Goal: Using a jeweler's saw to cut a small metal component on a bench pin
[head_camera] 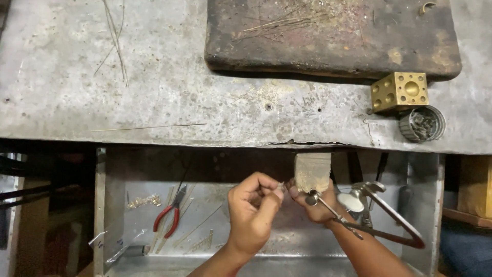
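My left hand (252,211) is closed, its fingertips pinching a tiny metal piece (280,185) just below the wooden bench pin (312,171). My right hand (313,202) meets it from the right and grips a slim metal hand tool (328,208) with a round head, its shaft running down to the right across my wrist. Both hands hover over the metal catch tray (205,256) under the workbench edge. The tiny piece is too small to make out.
Red-handled pliers (171,214), thin wires and small gold bits (144,200) lie in the tray. A jeweller's saw frame (394,220) sits at the tray's right. On the bench: a brass dapping block (400,91), a round tin of small bits (423,123), a charred board (333,36).
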